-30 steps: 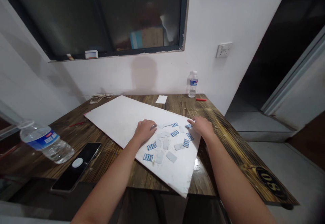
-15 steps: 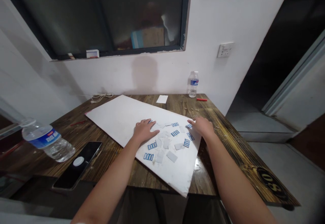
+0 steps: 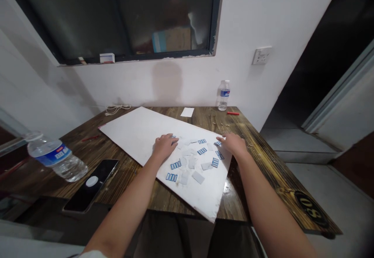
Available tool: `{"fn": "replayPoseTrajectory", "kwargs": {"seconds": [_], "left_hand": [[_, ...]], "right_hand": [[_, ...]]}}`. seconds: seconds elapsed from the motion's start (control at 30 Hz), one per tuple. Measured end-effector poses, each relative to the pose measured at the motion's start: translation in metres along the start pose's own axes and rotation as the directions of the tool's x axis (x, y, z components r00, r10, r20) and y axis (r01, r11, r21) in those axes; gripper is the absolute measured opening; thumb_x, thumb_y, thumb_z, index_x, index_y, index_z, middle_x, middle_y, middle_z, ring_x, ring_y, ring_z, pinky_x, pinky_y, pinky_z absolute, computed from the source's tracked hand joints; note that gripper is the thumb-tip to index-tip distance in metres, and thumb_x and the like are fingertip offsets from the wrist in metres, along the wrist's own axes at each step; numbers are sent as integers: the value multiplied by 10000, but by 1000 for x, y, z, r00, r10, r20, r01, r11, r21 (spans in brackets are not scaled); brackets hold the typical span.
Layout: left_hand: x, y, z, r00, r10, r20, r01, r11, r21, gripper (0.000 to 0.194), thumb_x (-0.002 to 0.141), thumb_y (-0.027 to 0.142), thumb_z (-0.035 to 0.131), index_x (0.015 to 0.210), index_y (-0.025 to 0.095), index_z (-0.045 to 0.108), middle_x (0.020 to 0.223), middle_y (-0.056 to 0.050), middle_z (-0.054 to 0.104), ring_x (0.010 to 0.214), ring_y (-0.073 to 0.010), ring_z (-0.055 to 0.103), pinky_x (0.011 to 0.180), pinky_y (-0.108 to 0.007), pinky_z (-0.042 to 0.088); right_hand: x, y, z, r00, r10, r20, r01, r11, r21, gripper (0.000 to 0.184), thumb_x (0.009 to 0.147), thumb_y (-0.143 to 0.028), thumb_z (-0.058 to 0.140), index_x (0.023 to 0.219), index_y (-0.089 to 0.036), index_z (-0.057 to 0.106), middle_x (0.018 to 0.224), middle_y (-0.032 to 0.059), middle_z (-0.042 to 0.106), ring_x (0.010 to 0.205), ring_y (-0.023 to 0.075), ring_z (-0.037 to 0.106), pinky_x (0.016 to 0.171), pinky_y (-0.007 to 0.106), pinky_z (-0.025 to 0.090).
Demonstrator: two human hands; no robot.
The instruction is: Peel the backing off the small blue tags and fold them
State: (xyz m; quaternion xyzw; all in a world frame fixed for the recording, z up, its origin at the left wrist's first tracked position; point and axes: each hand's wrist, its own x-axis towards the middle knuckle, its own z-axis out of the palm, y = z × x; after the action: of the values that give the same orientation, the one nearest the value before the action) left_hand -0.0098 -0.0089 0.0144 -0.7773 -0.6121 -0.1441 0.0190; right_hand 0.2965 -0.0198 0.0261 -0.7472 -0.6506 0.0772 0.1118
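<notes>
A large white board (image 3: 125, 127) lies slantwise on the wooden table. Small cards with blue-edged stripes (image 3: 201, 151) and plain greyish pieces (image 3: 198, 177) are scattered over its right half. My left hand (image 3: 164, 147) rests on the board, palm down, its fingers extended over a striped card that they partly cover. At the board's right corner is my right hand (image 3: 234, 144), fingers stretched toward another striped card (image 3: 217, 143). What lies beneath its palm is hidden.
A phone (image 3: 90, 184) with a white disc on it and a large water bottle (image 3: 58, 157) are at the left. Along the back are a cable (image 3: 117, 108), a white paper (image 3: 187, 112), a small bottle (image 3: 224, 95) and a red pen-like stick (image 3: 233, 113).
My left thumb has drawn in toward the fingers. My right hand stays at the board's corner, and the cards look unmoved. The view has shifted slightly.
</notes>
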Motion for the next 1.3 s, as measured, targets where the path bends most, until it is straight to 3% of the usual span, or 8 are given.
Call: {"fn": "replayPoseTrajectory", "kwargs": {"seconds": [0.17, 0.3, 0.4, 0.5, 0.77, 1.1, 1.23, 1.3], "left_hand": [[-1, 6, -9, 997, 21, -76, -25, 998, -51, 251, 864, 300, 539, 1043, 289, 715, 1252, -51, 614, 1140, -264, 517, 941, -413, 353], [-3, 13, -22, 982, -11, -189, -12, 992, -123, 206, 859, 244, 530, 908, 234, 730, 976, -58, 695, 967, -232, 573, 865, -365, 387], [-4, 16, -26, 951, -52, -305, -9, 981, -194, 198, 856, 232, 528, 898, 226, 721, 889, -43, 699, 875, -209, 581, 804, -333, 407], [-4, 17, -25, 931, -92, -354, -4, 965, -261, 193, 847, 232, 531, 894, 226, 718, 829, -32, 694, 794, -192, 578, 739, -308, 419], [-2, 17, -15, 921, -232, -312, 72, 890, -450, 194, 836, 242, 530, 892, 218, 715, 873, -28, 716, 772, -171, 610, 703, -271, 447], [-1, 17, -11, 927, -281, -248, 114, 842, -526, 209, 833, 249, 529, 911, 213, 719, 930, -39, 727, 834, -184, 635, 744, -277, 472], [0, 18, -10, 931, -266, -249, 96, 838, -536, 204, 831, 261, 536, 903, 208, 719, 931, -42, 726, 827, -183, 635, 742, -276, 472], [0, 17, -9, 932, -267, -245, 100, 839, -536, 204, 830, 265, 538, 904, 206, 718, 914, -43, 726, 811, -182, 634, 736, -276, 471]], "right_hand": [[2, 1, 1, 997, -27, -72, 30, 999, 32, 421, 894, -497, 471, 1108, -200, 678, 1159, 142, 647, 1076, 330, 565, 842, 438, 429], [7, -5, 5, 963, -198, -183, 230, 959, 169, 305, 862, -390, 579, 1076, -202, 689, 1129, 116, 655, 1082, 295, 549, 867, 403, 410], [3, -21, 11, 865, -440, -241, 495, 828, 263, 247, 837, -347, 637, 1037, -215, 697, 1056, 83, 667, 1007, 238, 555, 895, 370, 387], [-12, -44, 17, 749, -621, -230, 662, 691, 291, 239, 817, -379, 673, 1019, -256, 707, 1027, 62, 664, 947, 223, 526, 853, 352, 386], [-66, -103, 32, 531, -842, -93, 846, 521, 113, 315, 805, -442, 680, 1087, -302, 691, 1095, 62, 621, 1029, 237, 459, 842, 361, 341], [-73, -116, 39, 521, -851, -64, 853, 521, 15, 101, 868, -259, 614, 929, -193, 659, 959, 61, 637, 954, 212, 494, 806, 349, 317], [-75, -115, 40, 549, -833, -63, 835, 545, 71, 102, 874, -235, 605, 958, -189, 641, 986, 63, 625, 950, 205, 497, 780, 328, 321], [-77, -115, 40, 516, -852, -83, 856, 511, 77, 183, 875, -264, 611, 1044, -195, 626, 1036, 73, 618, 989, 214, 490, 803, 331, 325]]}}
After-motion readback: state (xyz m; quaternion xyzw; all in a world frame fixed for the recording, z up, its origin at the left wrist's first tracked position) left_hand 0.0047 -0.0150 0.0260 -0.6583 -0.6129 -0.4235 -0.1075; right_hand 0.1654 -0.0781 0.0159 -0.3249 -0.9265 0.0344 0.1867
